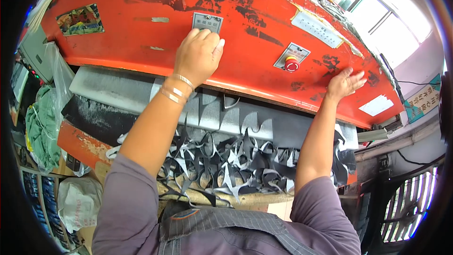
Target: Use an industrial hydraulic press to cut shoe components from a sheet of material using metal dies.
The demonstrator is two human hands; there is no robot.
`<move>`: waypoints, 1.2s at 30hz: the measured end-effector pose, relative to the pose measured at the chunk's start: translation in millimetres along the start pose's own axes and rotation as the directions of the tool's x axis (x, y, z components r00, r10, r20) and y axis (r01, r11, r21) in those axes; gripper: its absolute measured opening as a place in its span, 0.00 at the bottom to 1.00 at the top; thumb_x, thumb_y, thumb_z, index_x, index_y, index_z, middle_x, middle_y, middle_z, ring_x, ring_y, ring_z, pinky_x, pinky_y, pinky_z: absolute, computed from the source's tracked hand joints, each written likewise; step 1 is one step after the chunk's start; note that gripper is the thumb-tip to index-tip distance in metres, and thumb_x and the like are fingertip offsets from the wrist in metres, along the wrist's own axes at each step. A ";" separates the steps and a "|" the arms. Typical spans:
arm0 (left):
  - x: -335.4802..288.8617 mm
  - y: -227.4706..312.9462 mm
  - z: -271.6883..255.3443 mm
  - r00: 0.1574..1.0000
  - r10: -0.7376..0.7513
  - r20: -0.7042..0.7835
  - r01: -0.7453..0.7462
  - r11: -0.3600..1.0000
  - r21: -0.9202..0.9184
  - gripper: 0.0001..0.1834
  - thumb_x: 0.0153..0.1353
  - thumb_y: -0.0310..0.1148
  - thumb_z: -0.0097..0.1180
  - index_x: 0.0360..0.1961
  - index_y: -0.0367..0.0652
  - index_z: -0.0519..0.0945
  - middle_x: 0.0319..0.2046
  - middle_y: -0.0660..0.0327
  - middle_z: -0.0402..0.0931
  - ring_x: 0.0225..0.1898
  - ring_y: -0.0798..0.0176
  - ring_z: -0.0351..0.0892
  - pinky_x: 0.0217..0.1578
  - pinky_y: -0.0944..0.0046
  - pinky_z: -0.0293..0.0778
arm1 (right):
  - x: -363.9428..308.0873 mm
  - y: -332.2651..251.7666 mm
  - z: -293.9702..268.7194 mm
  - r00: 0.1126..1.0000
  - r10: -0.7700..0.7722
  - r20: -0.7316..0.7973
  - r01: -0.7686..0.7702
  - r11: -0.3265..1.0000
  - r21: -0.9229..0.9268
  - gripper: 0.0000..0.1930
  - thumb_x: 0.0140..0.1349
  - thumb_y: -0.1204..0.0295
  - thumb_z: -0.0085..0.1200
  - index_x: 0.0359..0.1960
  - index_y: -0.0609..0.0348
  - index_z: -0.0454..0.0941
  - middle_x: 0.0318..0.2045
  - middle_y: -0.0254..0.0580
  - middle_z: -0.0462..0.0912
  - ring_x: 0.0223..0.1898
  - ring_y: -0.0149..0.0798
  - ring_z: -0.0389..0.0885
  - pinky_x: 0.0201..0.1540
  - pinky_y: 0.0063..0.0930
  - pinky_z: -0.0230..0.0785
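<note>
My left hand [200,55] is closed, its knuckles up against the lower part of a small metal label plate [207,21] on the red machine beam [155,49]. Whatever lies under those fingers is hidden. Farther right, my right hand [346,85] is open beside the beam's face, fingers spread and nothing in them. A red mushroom-shaped button [291,64] sits on its own plate between the two hands. Beneath the beam lies a dark sheet [288,123] with curved cut edges. Black and white cut scraps [236,160] hang in a tangle between my forearms.
A grey metal slab [108,85] runs under the beam. At the left are a green bag [41,127], clear plastic and a white sack [80,202]. A pale rail [207,195] crosses in front of me. At the right a pipe [401,142] runs along the wall.
</note>
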State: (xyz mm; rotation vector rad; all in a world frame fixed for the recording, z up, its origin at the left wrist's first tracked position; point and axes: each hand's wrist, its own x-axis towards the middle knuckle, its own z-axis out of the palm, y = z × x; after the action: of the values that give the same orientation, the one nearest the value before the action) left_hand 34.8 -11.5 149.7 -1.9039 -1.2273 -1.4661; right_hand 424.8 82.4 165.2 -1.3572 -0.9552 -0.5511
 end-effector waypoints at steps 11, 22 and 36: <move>-184.6 124.3 -112.4 0.430 -0.083 0.899 0.471 0.870 -0.145 0.15 0.61 0.41 0.52 0.23 0.44 0.80 0.24 0.56 0.76 0.29 0.50 0.78 0.30 0.53 0.74 | -201.1 -81.5 -251.4 -0.330 -0.404 0.854 -0.047 0.910 0.412 0.31 0.46 0.48 0.67 0.45 0.59 0.78 0.38 0.52 0.79 0.44 0.53 0.77 0.48 0.41 0.70; -224.4 163.3 -113.8 0.666 -0.298 0.683 0.413 0.911 -0.005 0.11 0.54 0.35 0.56 0.18 0.42 0.77 0.20 0.56 0.75 0.24 0.50 0.76 0.27 0.54 0.73 | -254.7 -81.0 -272.2 -0.139 -0.417 0.898 0.304 0.845 0.439 0.18 0.36 0.65 0.67 0.30 0.57 0.77 0.30 0.41 0.76 0.37 0.44 0.79 0.34 0.37 0.74; -130.9 74.7 -9.3 0.400 -0.362 0.842 0.606 0.794 0.054 0.12 0.56 0.39 0.57 0.30 0.40 0.78 0.44 0.48 0.78 0.47 0.48 0.78 0.45 0.55 0.74 | -210.5 -117.2 -16.0 -0.053 -0.038 0.998 0.196 0.979 0.048 0.41 0.52 0.42 0.58 0.56 0.61 0.62 0.55 0.65 0.67 0.47 0.61 0.79 0.46 0.48 0.73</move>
State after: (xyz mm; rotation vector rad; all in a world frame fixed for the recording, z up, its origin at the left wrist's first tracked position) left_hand 87.1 -106.2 44.3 -2.7305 -2.2986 -0.9267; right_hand 222.0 6.8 58.2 -1.7356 -2.3484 0.5527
